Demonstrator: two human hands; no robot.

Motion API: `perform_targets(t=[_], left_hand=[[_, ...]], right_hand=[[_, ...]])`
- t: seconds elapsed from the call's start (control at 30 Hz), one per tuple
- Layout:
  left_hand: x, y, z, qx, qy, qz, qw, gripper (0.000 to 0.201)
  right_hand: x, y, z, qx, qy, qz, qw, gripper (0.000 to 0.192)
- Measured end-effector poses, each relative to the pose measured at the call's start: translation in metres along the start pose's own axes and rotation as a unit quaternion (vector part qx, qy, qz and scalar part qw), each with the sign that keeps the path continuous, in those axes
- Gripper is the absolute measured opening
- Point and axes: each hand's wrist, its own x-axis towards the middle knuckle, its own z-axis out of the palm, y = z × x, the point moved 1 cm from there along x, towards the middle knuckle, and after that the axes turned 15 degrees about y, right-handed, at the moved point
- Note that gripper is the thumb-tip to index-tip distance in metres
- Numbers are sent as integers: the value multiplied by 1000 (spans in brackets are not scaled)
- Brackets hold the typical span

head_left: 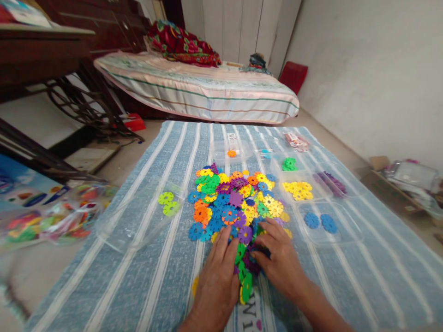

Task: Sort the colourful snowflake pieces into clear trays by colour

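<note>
A pile of flower-shaped plastic discs (221, 199) in blue, yellow, orange, purple and green lies on a striped cloth. My left hand (219, 269) rests on the near left side of the pile, fingers stretched out and holding nothing. Opposite it, my right hand (282, 258) curls over the near right side, with a dark blue disc (266, 251) between thumb and fingers, partly hidden. Green discs (246, 286) and dark purple discs lie between the two hands. A yellow disc (195, 287) shows just left of my left hand.
Clear plastic boxes to the right hold yellow discs (297, 190), purple discs (332, 183), green discs (289, 164) and two blue discs (328, 223). An orange disc (231, 153) sits in a box behind. Light green discs (168, 204) lie in a clear container (138, 221) on the left.
</note>
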Motion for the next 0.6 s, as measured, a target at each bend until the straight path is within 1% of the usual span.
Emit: perform_targets(t=[0.07,0.13,0.3,0.4,0.47,0.5,0.53,0.6], left_hand=[[9,2,2,10,9,14,1000,44],[16,2,6,19,18,23,999,36],[27,3,9,18,40,31,999,27],[33,6,4,12,73,26,997,25],[39,11,1,-2,96,20,995,22],[42,14,1,-11,96,14,995,21],[46,16,1,-20,86,4,996,21],[53,21,2,-31,39,-26,998,24]], right_hand=[[5,4,1,35,6,42,998,7],[11,9,2,68,15,86,994,6],[23,13,-2,154,45,161,974,3],[25,9,-3,213,61,253,942,9],[26,6,-3,250,66,317,912,14],[27,4,-3,270,64,345,897,17],[27,3,-2,292,62,368,881,18],[28,1,0,328,61,401,853,21]])
